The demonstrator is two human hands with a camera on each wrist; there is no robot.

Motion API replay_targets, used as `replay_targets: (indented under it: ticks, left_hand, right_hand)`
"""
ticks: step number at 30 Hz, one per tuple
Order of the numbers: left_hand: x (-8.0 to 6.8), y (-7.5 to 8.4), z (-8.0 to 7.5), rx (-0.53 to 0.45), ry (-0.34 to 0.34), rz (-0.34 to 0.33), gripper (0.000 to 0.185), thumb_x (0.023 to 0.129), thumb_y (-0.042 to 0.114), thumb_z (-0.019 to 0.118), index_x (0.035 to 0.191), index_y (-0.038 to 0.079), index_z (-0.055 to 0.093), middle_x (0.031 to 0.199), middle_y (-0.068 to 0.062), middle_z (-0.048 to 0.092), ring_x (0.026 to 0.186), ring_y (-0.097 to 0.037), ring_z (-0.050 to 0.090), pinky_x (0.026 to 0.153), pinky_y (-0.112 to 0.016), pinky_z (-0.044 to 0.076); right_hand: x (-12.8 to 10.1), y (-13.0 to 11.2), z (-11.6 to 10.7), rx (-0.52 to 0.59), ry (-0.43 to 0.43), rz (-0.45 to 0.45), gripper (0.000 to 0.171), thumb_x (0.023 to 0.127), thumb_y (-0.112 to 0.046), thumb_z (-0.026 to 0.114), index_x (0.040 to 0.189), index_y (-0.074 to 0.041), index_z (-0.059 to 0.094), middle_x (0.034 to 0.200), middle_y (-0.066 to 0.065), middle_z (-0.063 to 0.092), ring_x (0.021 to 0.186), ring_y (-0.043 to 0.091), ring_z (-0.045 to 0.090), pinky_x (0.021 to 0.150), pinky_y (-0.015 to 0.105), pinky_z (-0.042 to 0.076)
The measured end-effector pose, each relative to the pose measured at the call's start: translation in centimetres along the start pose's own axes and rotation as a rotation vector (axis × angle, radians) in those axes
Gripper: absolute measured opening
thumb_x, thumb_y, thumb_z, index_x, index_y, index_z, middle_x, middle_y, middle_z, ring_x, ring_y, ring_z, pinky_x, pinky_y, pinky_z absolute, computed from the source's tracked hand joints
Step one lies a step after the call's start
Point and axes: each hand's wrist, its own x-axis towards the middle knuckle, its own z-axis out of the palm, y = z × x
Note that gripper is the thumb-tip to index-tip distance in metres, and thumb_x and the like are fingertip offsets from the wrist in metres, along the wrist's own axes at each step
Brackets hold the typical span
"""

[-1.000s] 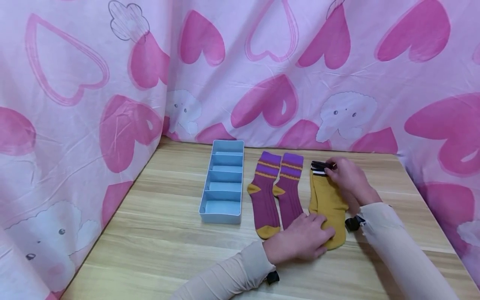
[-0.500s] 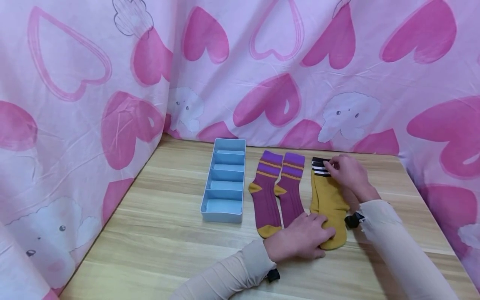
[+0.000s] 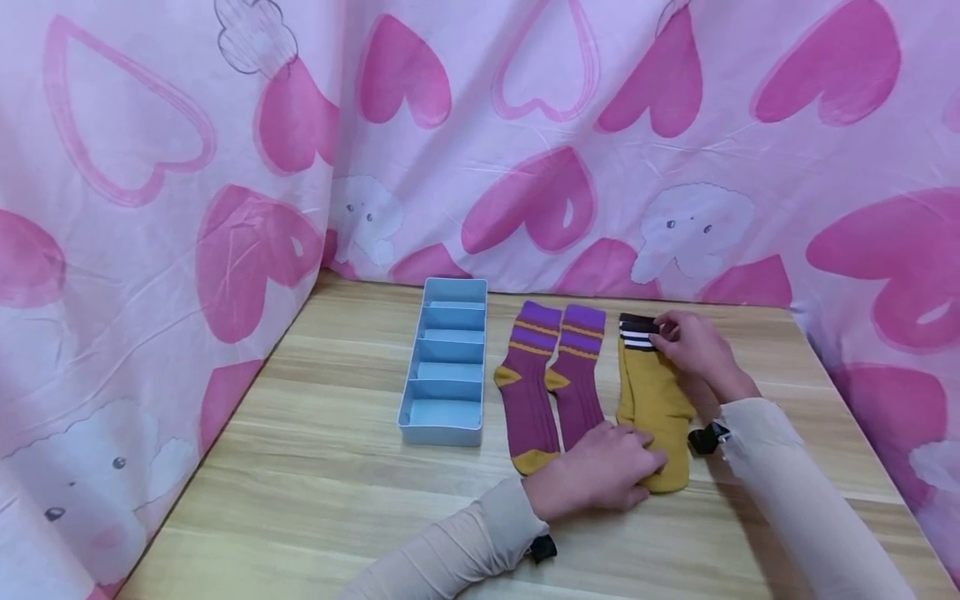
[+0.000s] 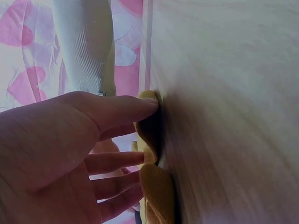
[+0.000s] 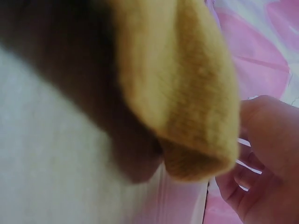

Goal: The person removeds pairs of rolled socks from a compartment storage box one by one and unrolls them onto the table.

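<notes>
over the last second my right hand [image 3: 693,350] has pulled the yellow sock's [image 3: 654,398] striped cuff flat at right of centre, fingers pinching it, while my left hand [image 3: 600,475] stays pressing the toe with nearly straight fingers, so it lies straightened.

Mustard sock [image 3: 654,400] flat on table, black-white striped cuff

- mustard-yellow sock [image 3: 656,398] with a black-and-white striped cuff;
- purple socks [image 3: 551,379] with violet cuffs, yellow stripes, heels, toes;
- pale blue organiser [image 3: 446,371];
- pink heart-print curtain [image 3: 525,142]
</notes>
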Motion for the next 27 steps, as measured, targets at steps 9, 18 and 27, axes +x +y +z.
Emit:
replay_targets:
  ticks: [9,18,27]
  left_hand:
    - [-0.1,-0.4,0.0,-0.096,0.096,0.033,0.019,0.109,0.045,0.061,0.127,0.040,0.068,0.136,0.015,0.064,0.135,-0.009,0.057,0.112,-0.027,0.048]
    - [0.2,-0.3,0.8,-0.223,0.151,-0.073,0.056,0.109,0.063,0.049,0.153,0.029,0.053,0.164,-0.002,0.050,0.149,-0.015,0.051,0.122,-0.034,0.046]
    - [0.8,-0.5,2.0,-0.104,0.177,-0.188,0.024,0.109,0.024,0.057,0.132,0.016,0.059,0.126,0.006,0.061,0.114,-0.007,0.058,0.097,-0.024,0.056]
  right_hand:
    - [-0.3,0.4,-0.3,0.089,0.047,-0.002,0.028,0.112,-0.027,0.058,0.126,-0.002,0.061,0.121,0.025,0.069,0.111,0.041,0.067,0.094,0.060,0.057]
    - [-0.7,1.4,-1.2,0.155,0.059,0.024,0.039,0.113,-0.030,0.056,0.138,-0.001,0.056,0.128,0.029,0.068,0.118,0.046,0.067,0.098,0.064,0.057]
    - [-2.0,2.1,-1.3,0.175,-0.065,0.023,0.052,0.103,-0.036,0.075,0.135,0.004,0.065,0.118,0.024,0.073,0.104,0.034,0.069,0.082,0.034,0.058]
